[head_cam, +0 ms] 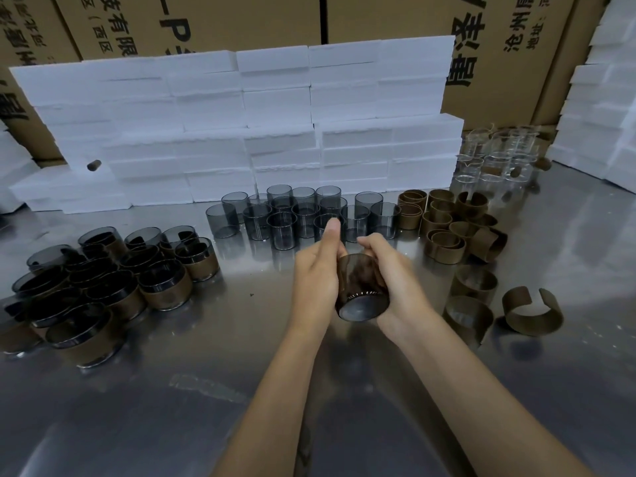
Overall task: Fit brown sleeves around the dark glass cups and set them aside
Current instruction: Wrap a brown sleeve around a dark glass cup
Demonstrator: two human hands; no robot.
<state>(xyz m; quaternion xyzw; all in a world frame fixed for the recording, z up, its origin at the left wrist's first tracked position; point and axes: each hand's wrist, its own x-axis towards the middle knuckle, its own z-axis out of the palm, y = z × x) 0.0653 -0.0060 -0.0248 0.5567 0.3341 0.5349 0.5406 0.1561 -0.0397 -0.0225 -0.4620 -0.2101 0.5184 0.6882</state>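
Both hands hold one dark glass cup (361, 290) with a brown sleeve around it, above the middle of the steel table, its base tilted toward me. My left hand (316, 273) grips its left side with the thumb raised. My right hand (395, 280) wraps around its right side. Several bare dark glass cups (303, 215) stand in a cluster behind the hands. Loose brown sleeves (451, 228) lie in a pile at the right, and one open sleeve (531, 315) lies nearer. Several sleeved cups (103, 284) are piled at the left.
The steel table (206, 390) is bordered at the back by a wall of white foam blocks (258, 132), with cardboard boxes (378, 18) behind it. Clear glass cups (495, 156) stand at the back right. More foam is stacked at the right edge (605, 115).
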